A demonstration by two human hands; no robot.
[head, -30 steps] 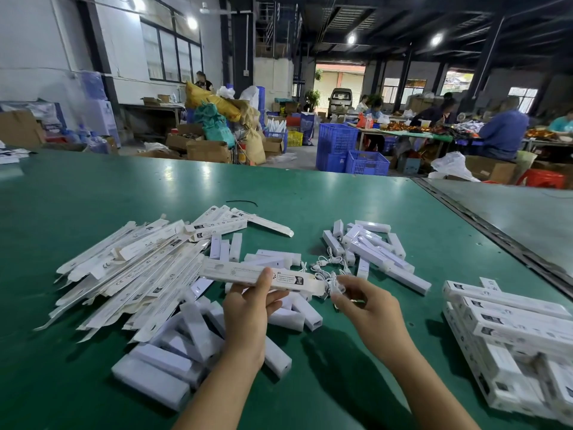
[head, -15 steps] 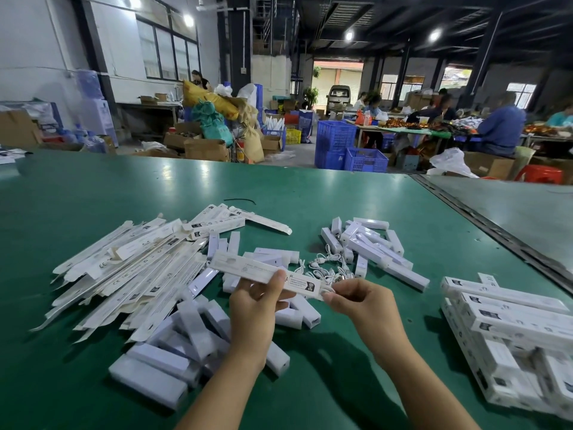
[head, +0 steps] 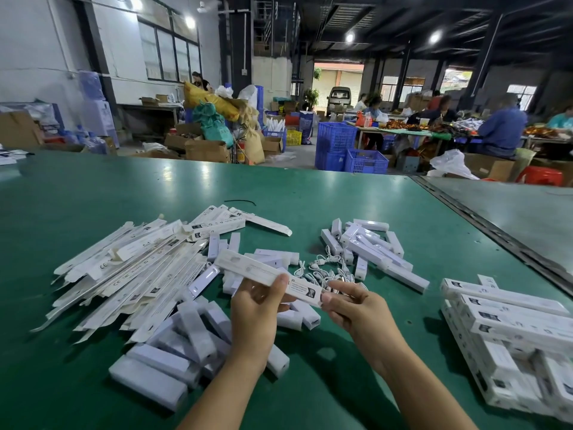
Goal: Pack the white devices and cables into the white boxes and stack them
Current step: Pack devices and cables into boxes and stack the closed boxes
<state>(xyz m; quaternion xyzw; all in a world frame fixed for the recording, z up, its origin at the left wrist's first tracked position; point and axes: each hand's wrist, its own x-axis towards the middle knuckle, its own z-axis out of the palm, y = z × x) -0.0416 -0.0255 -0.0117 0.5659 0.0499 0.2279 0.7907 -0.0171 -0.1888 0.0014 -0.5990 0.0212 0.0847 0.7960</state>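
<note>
Gripping mid-frame, left hand (head: 254, 308) curls around long white box (head: 266, 276), thumb on top. Right hand (head: 356, 308) pinches box's near end, fingers clamped together.

Right of the cable tangle (head: 322, 271), bare table (head: 403, 330) runs to the stacked boxes (head: 511, 321); devices (head: 369, 243) crowd behind it, flat cartons (head: 133, 268) far left.

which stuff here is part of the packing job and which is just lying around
Job: white box held by left hand and right hand; flat boxes; white devices; cables; packed boxes.
Lying about: black wire, blue crates, cardboard cartons.
</note>
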